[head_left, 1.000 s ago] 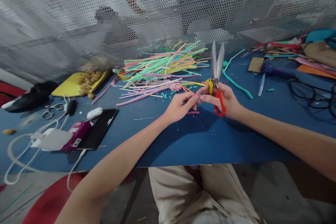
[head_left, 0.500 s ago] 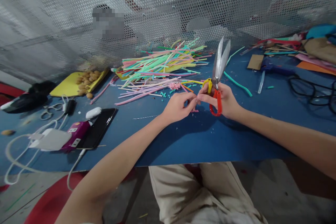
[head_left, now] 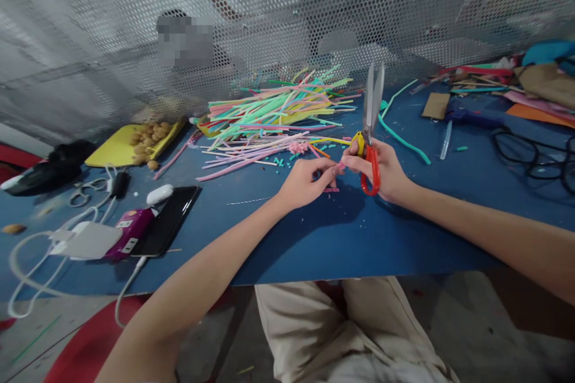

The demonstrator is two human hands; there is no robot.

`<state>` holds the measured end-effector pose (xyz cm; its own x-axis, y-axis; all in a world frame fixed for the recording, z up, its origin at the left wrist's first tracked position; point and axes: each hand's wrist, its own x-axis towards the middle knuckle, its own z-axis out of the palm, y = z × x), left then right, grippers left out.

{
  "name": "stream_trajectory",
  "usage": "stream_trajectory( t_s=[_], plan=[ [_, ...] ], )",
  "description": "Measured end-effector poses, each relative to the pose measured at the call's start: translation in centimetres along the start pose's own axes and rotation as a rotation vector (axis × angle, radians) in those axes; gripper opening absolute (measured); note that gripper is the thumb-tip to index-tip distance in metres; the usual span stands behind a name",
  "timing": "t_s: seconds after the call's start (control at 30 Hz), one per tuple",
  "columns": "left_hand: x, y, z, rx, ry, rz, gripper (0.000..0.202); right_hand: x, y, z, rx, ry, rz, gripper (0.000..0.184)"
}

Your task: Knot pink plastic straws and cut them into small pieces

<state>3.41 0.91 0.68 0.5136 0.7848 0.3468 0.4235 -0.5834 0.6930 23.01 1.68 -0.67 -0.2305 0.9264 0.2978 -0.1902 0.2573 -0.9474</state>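
My left hand [head_left: 309, 182] is closed, its thumb and forefinger pinching a small pink piece [head_left: 341, 166]. From the other side, the fingertips of my right hand [head_left: 387, 170] meet the same piece. Scissors [head_left: 372, 108] with one red and one yellow handle also sit in my right hand, their blades pointing up and slightly apart. Below my left fingers, a pink strip [head_left: 331, 190] lies on the blue table [head_left: 314, 245]. Just beyond my hands are a cluster of short pink bits [head_left: 298, 148] and scattered teal bits [head_left: 282, 163].
Behind lies a heap of coloured straw-like strips [head_left: 278, 105]. To the left are a yellow tray [head_left: 110, 146] of nut-like things, small scissors [head_left: 81, 194], a phone [head_left: 173, 221] and a white charger [head_left: 92, 239]. A glue gun [head_left: 476, 118] with black cable [head_left: 516, 152] lies right; perforated metal [head_left: 269, 6] stands behind.
The scissors have swung a little to the left and their blades look narrower apart. My fingertips have drawn slightly apart, and the pink piece between them shows more.
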Motion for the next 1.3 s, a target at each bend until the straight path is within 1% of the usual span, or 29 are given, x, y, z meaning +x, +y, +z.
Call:
stream_trajectory(
  t_s=[0.1, 0.17, 0.27, 0.37, 0.43, 0.47, 0.6, 0.67, 0.73, 0.83, 0.97, 1.07, 1.2, 1.3],
  plan=[
    [0.2, -0.7, -0.5, 0.114, -0.029, 0.020, 0.036, 0.3, 0.3, -0.2, -0.046, 0.101, -0.007, 0.033],
    [0.4, -1.6, -1.0, 0.245, -0.063, 0.067, 0.032, 0.5, 0.4, -0.5, -0.056, 0.164, -0.016, 0.032],
    [0.7, -2.9, -1.7, 0.408, -0.103, 0.119, 0.024, 0.9, 0.4, -0.9, -0.032, 0.221, -0.006, 0.031],
    [0.9, -4.1, -2.2, 0.521, -0.041, 0.075, 0.022, 1.1, 0.4, -1.1, -0.036, 0.260, 0.031, 0.031],
    [1.0, -4.5, -2.3, 0.574, -0.005, 0.057, 0.025, 1.3, 0.5, -1.3, -0.043, 0.278, 0.060, 0.032],
    [1.0, -4.7, -2.3, 0.585, -0.004, 0.058, 0.027, 1.4, 0.7, -1.5, -0.034, 0.283, 0.069, 0.033],
    [1.0, -4.8, -1.9, 0.560, -0.053, 0.062, 0.028, 2.1, 1.1, -2.5, 0.079, 0.296, 0.069, 0.035],
    [0.9, -4.6, -1.6, 0.544, -0.052, 0.059, 0.028, 2.4, 1.3, -3.1, 0.121, 0.274, 0.122, 0.035],
    [0.9, -4.2, -1.2, 0.536, -0.041, 0.076, 0.026, 2.6, 1.3, -3.6, 0.154, 0.221, 0.233, 0.035],
    [1.0, -3.4, -0.6, 0.528, -0.018, 0.125, 0.025, 2.7, 1.3, -3.6, 0.246, 0.138, 0.351, 0.035],
    [1.1, -2.8, 0.1, 0.464, 0.001, 0.165, 0.025, 2.1, 0.8, -2.5, 0.351, 0.002, 0.354, 0.032],
    [1.2, -2.8, 0.3, 0.391, -0.016, 0.183, 0.022, 1.5, 0.2, -1.7, 0.357, -0.091, 0.343, 0.033],
    [1.3, -3.2, 0.4, 0.337, -0.017, 0.199, 0.018, 1.2, -0.3, -1.5, 0.303, -0.130, 0.340, 0.034],
    [1.4, -3.2, 0.5, 0.336, -0.007, 0.195, 0.017, 1.3, -0.3, -1.7, 0.274, -0.121, 0.346, 0.035]
  ],
)
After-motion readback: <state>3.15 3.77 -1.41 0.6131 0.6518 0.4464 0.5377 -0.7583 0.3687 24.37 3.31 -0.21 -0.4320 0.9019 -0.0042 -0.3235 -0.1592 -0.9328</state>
